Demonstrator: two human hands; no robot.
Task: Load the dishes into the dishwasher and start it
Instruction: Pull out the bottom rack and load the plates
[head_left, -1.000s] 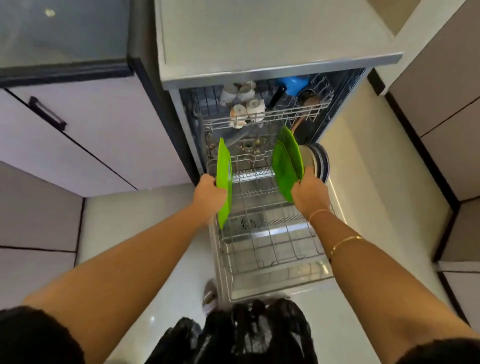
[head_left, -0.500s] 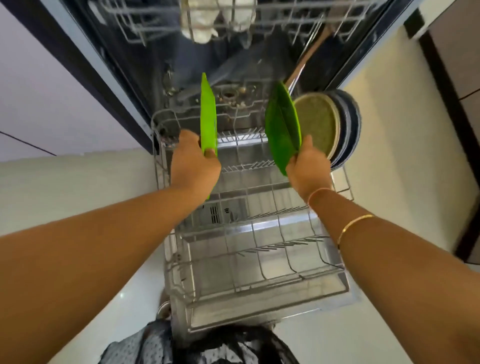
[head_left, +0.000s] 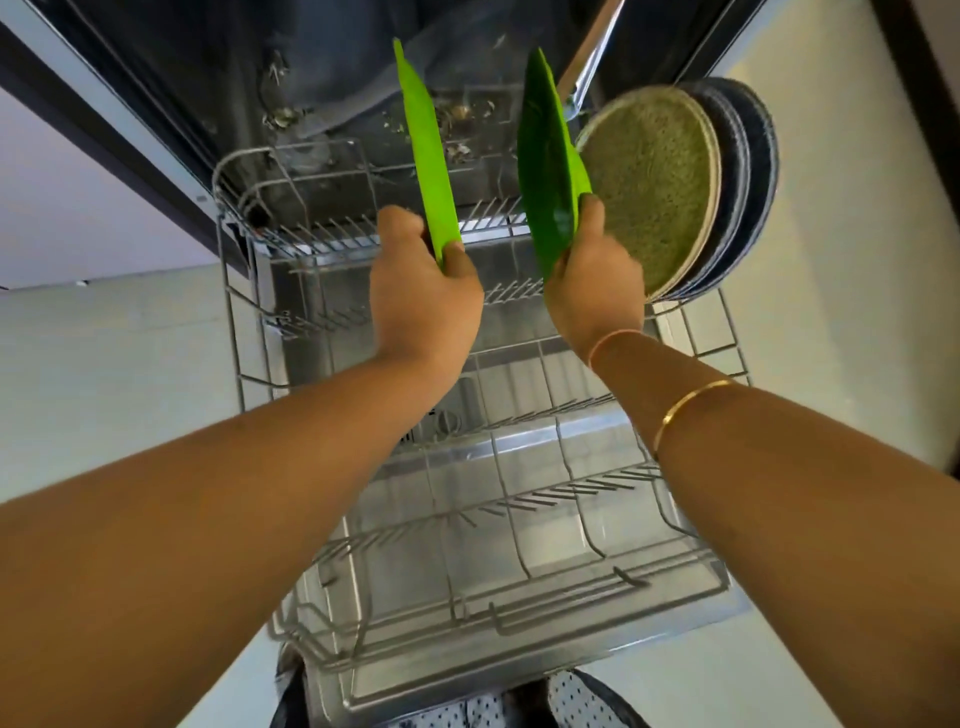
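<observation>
I start at the left, where the pulled-out lower rack (head_left: 231, 312) of the open dishwasher (head_left: 311, 62) sits below and ahead of both arms, its rows of tines running across. My left hand (head_left: 421, 280) is clamped on the bottom edge of a bright green plate (head_left: 426, 156), thumb on the near face. The plate stands on edge, long axis pointing up and away from me, just above the back rows of tines.

Beside it but not touching, my right hand (head_left: 592, 280) pinches the lower edge of a darker green plate (head_left: 545, 166), also upright and leaning slightly right. A lighter strip along its right side may be a second plate behind it; I cannot tell.

Further right, a speckled plate (head_left: 654, 182) stands in the rack's right side with dark blue plates (head_left: 748, 182) stacked behind it, at least two by the rims.

I count two green plates for certain, one per hand. I judge the right hand is nearer the filled slots, so its plate would drop in next to the speckled one.
</observation>
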